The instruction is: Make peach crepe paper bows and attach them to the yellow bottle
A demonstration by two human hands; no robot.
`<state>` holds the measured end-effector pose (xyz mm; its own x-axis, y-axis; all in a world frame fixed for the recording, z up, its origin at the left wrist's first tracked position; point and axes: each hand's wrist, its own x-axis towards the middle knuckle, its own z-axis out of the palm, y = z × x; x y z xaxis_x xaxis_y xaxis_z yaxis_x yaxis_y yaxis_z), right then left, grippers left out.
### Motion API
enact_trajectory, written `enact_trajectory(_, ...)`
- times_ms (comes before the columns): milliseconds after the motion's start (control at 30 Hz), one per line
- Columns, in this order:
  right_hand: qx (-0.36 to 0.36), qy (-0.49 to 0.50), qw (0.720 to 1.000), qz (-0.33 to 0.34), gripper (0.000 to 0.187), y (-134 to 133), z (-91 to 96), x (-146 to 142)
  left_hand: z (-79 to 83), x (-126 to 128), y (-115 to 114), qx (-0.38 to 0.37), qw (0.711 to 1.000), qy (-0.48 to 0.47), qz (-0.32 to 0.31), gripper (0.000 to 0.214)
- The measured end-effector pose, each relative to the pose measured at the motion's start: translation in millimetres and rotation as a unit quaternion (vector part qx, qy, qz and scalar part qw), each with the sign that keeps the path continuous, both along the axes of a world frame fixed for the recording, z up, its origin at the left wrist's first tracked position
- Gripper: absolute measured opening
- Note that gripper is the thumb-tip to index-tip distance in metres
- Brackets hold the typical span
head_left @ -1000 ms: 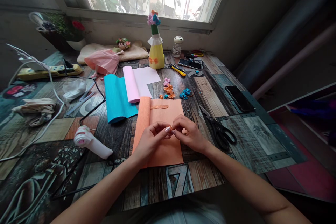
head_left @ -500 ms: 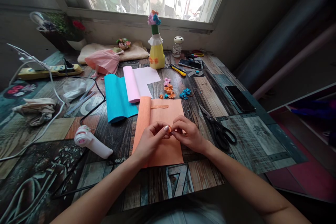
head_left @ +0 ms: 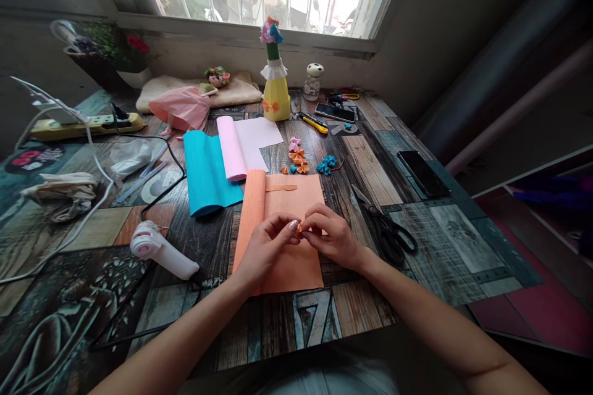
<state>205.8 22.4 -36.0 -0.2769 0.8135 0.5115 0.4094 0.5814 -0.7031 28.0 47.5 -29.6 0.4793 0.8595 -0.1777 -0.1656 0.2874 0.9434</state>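
Observation:
Between my fingertips is a small orange crepe paper piece (head_left: 299, 228), mostly hidden. My left hand (head_left: 271, 241) pinches it from the left, and my right hand (head_left: 331, 236) pinches it from the right. Both hands are above a partly unrolled orange crepe paper sheet (head_left: 291, 271). A folded orange paper strip (head_left: 282, 187) lies on the sheet beyond my fingers. Farther back are small orange paper flowers (head_left: 299, 155), a pink one (head_left: 294, 144) and a blue cluster (head_left: 327, 165). Black scissors (head_left: 389, 228) lie partly open to the right of my right hand.
Blue (head_left: 208, 173) and pink crepe rolls (head_left: 231, 148) lie back left. A white glue gun (head_left: 162, 250) with a black cord sits left. Behind stand a yellow decorated bottle (head_left: 277, 99) and a doll (head_left: 183, 105). A yellow cutter (head_left: 315, 123) and a phone (head_left: 422, 173) are at right.
My fingers shift very slightly around the orange paper piece. Everything else stays in place.

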Motion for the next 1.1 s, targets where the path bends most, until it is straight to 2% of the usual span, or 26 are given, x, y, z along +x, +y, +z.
enact_trajectory(300,-0.002,-0.009,1.0,-0.001,0.009,-1.4,0.6,-0.6,1.4,-1.2,-0.2,0.041,0.999,0.019,-0.006,0.025)
enact_trajectory(767,-0.011,-0.009,1.0,0.002,0.011,-1.1,1.6,-0.2,1.5,-0.6,0.0,-0.007,1.0,0.03,0.0,0.029)
enact_trajectory(867,-0.02,-0.008,1.0,0.0,0.01,-1.2,1.6,0.0,-0.7,-0.1,-0.9,0.005,0.999,0.034,-0.004,0.031)
enact_trajectory(933,-0.031,-0.012,0.999,-0.009,0.009,-1.2,2.9,-0.2,-1.0,-0.4,-3.1,0.073,0.995,0.069,0.019,0.031)
enact_trajectory(967,-0.037,-0.015,0.999,-0.019,0.009,-1.1,3.6,-0.4,-0.5,-0.7,-4.9,0.135,0.986,0.096,0.036,0.031)
enact_trajectory(1033,-0.05,-0.024,0.998,-0.041,0.009,-0.8,4.2,-1.1,2.4,-0.6,-9.3,0.283,0.945,0.151,0.063,0.036)
enact_trajectory(1100,-0.057,-0.03,0.997,-0.053,0.008,-0.1,2.2,-2.2,7.4,1.5,-14.3,0.407,0.892,0.187,0.061,0.045)
